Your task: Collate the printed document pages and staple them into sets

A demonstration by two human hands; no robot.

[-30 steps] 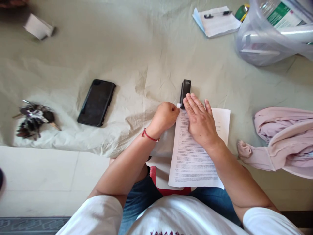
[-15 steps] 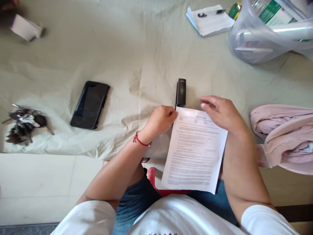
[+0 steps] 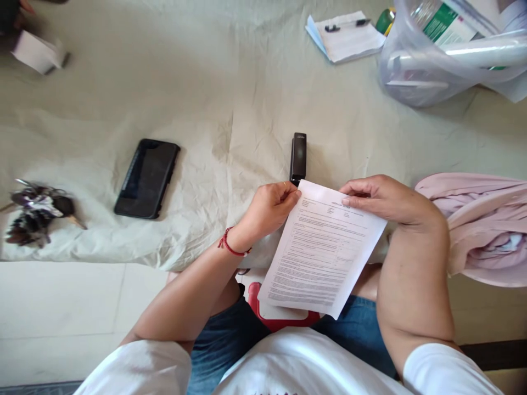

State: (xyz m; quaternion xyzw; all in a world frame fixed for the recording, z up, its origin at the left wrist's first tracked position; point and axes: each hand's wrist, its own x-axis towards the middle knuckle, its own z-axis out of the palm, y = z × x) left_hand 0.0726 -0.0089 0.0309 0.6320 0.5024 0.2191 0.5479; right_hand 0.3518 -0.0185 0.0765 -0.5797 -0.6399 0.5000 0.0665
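Note:
A printed sheet of paper [image 3: 319,252] hangs over the table's near edge, above my lap, its lower end tilted to the left. My left hand [image 3: 276,207] pinches its top left corner between thumb and fingers. At the top right edge, my right hand [image 3: 376,198] grips the sheet, thumb over the print and fingers partly behind. Just beyond the paper's top left corner lies a black stapler [image 3: 298,156], pointing away from me; its near end touches or nearly touches the sheet. Whether several sheets are stacked cannot be made out.
On the cloth-covered table [image 3: 197,93] lie a phone [image 3: 147,178] and a bunch of keys [image 3: 41,211] at left. A notepad with a pen [image 3: 348,35] and a filled plastic bag [image 3: 420,82] stand far right. Pink fabric [image 3: 486,219] lies near right; a white box [image 3: 38,52] far left.
My right hand has come down and closed on the paper's top right edge. The sheet has turned slightly, its lower end swinging left. The view has shifted a little.

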